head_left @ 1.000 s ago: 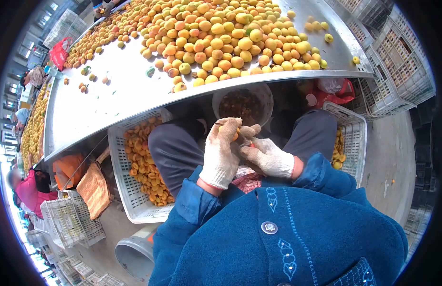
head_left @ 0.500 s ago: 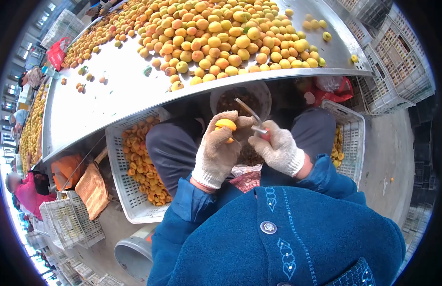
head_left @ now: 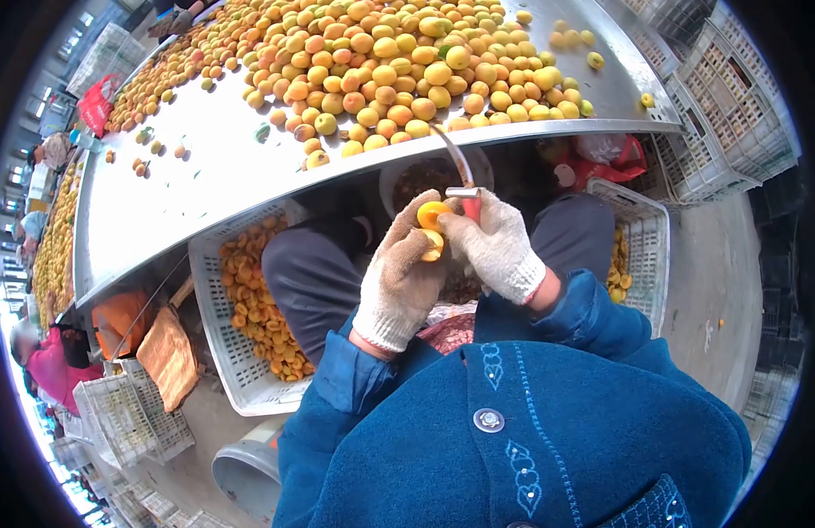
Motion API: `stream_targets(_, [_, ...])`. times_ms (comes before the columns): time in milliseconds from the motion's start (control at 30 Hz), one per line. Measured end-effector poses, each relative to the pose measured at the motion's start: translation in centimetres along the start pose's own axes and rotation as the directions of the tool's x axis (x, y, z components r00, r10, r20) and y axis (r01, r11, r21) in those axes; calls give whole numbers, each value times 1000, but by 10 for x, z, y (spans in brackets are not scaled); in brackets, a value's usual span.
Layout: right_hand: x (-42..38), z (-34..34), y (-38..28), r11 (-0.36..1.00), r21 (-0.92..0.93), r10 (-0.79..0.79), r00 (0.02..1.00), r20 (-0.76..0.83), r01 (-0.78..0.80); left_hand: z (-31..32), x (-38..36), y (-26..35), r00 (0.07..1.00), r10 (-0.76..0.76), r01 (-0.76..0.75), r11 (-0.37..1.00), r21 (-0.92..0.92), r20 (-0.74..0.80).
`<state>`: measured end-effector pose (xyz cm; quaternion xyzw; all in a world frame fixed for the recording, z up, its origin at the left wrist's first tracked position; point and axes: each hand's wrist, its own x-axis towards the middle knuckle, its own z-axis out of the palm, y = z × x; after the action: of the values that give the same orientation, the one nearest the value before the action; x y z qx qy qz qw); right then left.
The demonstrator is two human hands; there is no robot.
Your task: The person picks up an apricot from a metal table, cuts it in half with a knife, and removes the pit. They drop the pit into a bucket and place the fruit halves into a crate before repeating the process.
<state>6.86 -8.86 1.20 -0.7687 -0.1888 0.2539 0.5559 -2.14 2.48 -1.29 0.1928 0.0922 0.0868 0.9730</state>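
My left hand [head_left: 397, 286], in a soiled knitted glove, is closed on an apricot [head_left: 434, 215] that is opened into two orange-yellow parts between thumb and fingers. My right hand [head_left: 502, 248], gloved too, grips a curved knife [head_left: 461, 165] by its red handle. The blade points up and away toward the table edge. My right thumb is against the opened apricot. Whether a pit is inside cannot be seen. Below and beyond my hands stands a white bucket [head_left: 485, 179] with dark brown contents, partly hidden by my gloves.
A metal table [head_left: 205, 172] ahead bears a heap of whole apricots [head_left: 372, 75]. A white crate [head_left: 215, 339] of apricot halves stands left of my legs, another crate [head_left: 651, 264] on the right. Stacked crates [head_left: 728, 106] rise at right. A grey bucket [head_left: 244, 471] and a person in pink [head_left: 55, 365] are left.
My right hand has come up against my left, its thumb now at the apricot. The knife has swung more upright. The apricot parts show wider between my left fingers.
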Motion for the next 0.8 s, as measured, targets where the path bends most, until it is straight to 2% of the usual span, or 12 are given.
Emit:
stream_targets(33, [-2,-1,-8,975,181,131,991,-10,-127,2,-1,0,1000,15,-15,1000,10,-12])
stream_targets(133, [-1,-4,-2,953,264,164,985,-44,-147,-2,-3,-1,997,27,-19,994,106,-77])
stream_targets(200, [2,-3,12,969,222,128,989,-69,-110,-7,-2,1,993,42,-30,994,102,-113])
stream_targets(267, [3,0,22,968,-140,-228,962,-151,207,-8,-2,3,987,55,-41,994,98,-148])
stream_targets(333, [-1,1,20,970,-162,-202,973,-108,183,-6,-1,4,989,66,-54,994,93,-129])
stream_targets(467, [1,7,27,993,-37,-114,993,-9,113,-7,0,-1,995,72,-66,995,77,-76])
stream_targets(533, [5,9,36,975,-123,-171,976,135,187,-6,0,-3,991,121,-112,985,132,-64])
stream_targets(567, [0,3,12,936,-323,-78,976,205,142,-6,-2,-3,990,123,-114,985,132,-64])
stream_targets(600, [0,3,13,936,-323,-79,975,207,144,-7,-4,-3,987,101,-79,981,176,-125])
stream_targets(700, [-2,0,14,974,220,-96,975,198,51,0,-6,-3,975,97,-44,965,260,-197])
stream_targets(733, [2,-5,13,980,197,-41,992,116,17,2,-6,-3,972,112,-44,952,303,-209])
stream_targets(800, [5,-18,-15,934,322,126,987,105,-153,0,-7,-5,977,96,-39,959,281,-192])
